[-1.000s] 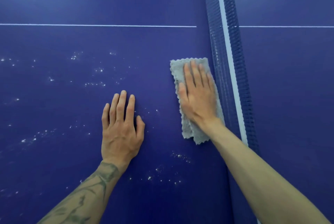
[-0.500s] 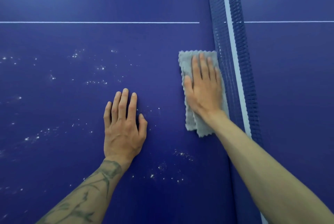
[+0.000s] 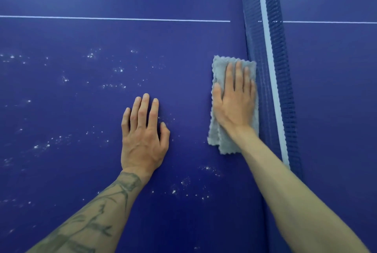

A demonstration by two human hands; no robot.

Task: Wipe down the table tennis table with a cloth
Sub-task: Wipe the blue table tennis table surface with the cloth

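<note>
- The soft grey cloth (image 3: 221, 140), folded long with wavy edges, was pressed flat on the smooth blue table (image 3: 183, 52) by the right hand (image 3: 234, 106); its fingers were held straight
- The cloth was laid just beside the mesh net (image 3: 271, 59)
- The left hand (image 3: 142, 138) was rested flat, fingers straight; white specks (image 3: 114, 85) were scattered nearby

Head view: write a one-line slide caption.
Right hand presses a grey cloth beside the net; left hand rests on the speckled blue table.
</note>
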